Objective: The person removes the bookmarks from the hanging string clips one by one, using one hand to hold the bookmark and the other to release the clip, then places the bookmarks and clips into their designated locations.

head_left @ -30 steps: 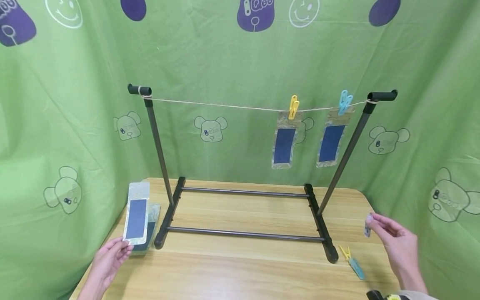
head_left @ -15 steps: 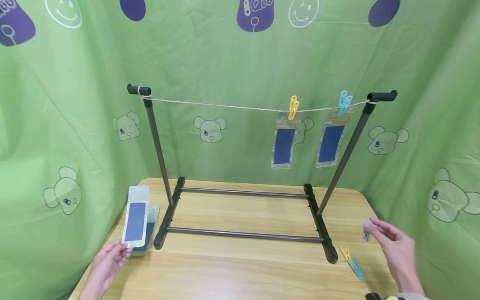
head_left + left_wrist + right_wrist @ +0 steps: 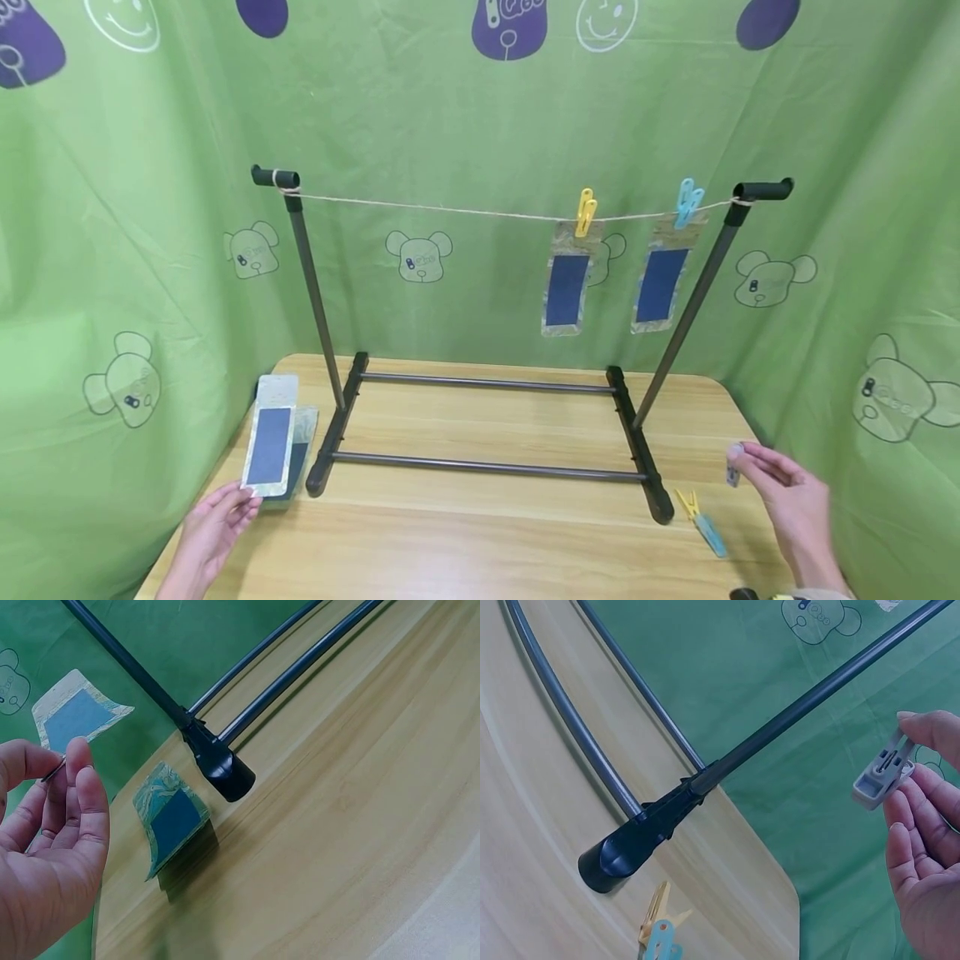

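Observation:
My left hand (image 3: 213,529) pinches the lower edge of a narrow, pale-bordered card with a blue panel (image 3: 269,446), held up at the table's left side. Thumb and fingertips grip that edge in the left wrist view, where the card (image 3: 79,718) bends slightly. On the right, my right hand (image 3: 801,504) pinches a grey clothespin (image 3: 883,774) between thumb and fingers, off to the right of the stand. Two similar cards hang from the twine (image 3: 450,209), one under a yellow clothespin (image 3: 586,213), the other under a light-blue clothespin (image 3: 687,204).
A black stand (image 3: 487,465) with two uprights spans the wooden table (image 3: 450,542). Similar cards (image 3: 178,821) lie by its left foot, partly behind the held card. Yellow and blue clothespins (image 3: 702,525) lie near its right foot. A green curtain (image 3: 450,108) surrounds the table.
Both hands have sunk slightly, the left with its card and the right with the grey clothespin. The hanging cards and the stand stay as they were.

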`<state>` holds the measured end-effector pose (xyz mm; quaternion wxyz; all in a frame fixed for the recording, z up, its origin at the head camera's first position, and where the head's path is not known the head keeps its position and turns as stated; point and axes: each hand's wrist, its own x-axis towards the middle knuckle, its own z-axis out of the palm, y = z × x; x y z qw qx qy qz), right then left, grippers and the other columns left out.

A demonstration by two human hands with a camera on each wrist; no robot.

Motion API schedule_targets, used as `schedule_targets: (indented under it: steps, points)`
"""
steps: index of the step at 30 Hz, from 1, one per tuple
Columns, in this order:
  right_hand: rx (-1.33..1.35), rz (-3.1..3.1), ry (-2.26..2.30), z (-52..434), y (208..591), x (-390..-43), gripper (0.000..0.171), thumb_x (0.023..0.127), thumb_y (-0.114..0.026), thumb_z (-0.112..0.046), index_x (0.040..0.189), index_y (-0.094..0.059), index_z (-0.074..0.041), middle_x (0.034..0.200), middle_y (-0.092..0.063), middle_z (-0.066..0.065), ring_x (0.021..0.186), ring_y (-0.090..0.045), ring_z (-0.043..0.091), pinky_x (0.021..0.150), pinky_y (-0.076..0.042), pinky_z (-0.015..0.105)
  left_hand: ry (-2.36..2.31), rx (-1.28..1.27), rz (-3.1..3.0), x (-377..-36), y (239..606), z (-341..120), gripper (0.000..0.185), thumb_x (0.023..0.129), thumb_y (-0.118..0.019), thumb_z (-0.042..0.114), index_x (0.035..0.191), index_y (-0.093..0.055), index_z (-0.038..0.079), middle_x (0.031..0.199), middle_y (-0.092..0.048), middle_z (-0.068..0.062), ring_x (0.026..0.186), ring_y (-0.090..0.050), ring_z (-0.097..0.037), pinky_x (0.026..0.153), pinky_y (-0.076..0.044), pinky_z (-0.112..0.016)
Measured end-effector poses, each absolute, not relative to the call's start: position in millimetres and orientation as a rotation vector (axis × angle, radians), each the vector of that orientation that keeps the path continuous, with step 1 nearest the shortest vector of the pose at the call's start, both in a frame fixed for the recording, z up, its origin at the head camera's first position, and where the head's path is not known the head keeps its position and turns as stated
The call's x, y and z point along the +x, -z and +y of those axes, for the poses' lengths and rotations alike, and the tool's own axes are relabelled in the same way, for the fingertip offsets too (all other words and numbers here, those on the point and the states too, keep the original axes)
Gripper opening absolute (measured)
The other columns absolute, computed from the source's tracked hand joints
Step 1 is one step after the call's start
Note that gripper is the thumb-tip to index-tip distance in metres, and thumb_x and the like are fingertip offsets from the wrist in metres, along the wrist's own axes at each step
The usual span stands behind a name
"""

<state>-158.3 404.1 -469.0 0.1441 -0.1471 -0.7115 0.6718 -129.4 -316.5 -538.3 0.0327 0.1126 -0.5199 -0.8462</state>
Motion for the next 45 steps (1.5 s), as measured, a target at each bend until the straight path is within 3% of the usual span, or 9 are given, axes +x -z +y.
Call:
schedule_targets:
  steps: [20,36,45]
  points:
    - [-0.612,-2.156,-1.882,418,491,-153,0.051,0.08,-0.081,-0.027,0.127,-0.063,-0.019,0.093,-0.068,-0.022,0.084,-0.061,-0.007,0.071,-0.039,0.003,2.611,0.391,-1.628,-129,547,-321,0.022,0.098,-0.051,0.0,0.096,-0.065,0.017,0.088,-0.066,-0.003,0.081,-0.065,-0.01,0.079,-0.055,-0.019]
    - [-0.577,-2.145,-1.845,421,508,-152,0.034,0.08,-0.082,-0.022,0.112,-0.072,-0.018,0.086,-0.069,-0.021,0.08,-0.062,-0.008,0.068,-0.042,0.001,2.604,0.446,-1.649,-123,556,-326,0.026,0.099,-0.052,0.005,0.093,-0.068,0.024,0.088,-0.068,-0.003,0.082,-0.065,-0.009,0.082,-0.054,-0.019]
    - [-0.602,-2.178,-1.823,426,517,-151,0.035,0.08,-0.082,-0.025,0.113,-0.072,-0.018,0.086,-0.069,-0.02,0.079,-0.062,-0.007,0.068,-0.042,0.002,2.6,0.516,-1.658,-124,559,-328,0.025,0.098,-0.053,0.004,0.092,-0.067,0.023,0.086,-0.068,-0.003,0.08,-0.064,-0.009,0.08,-0.054,-0.019]
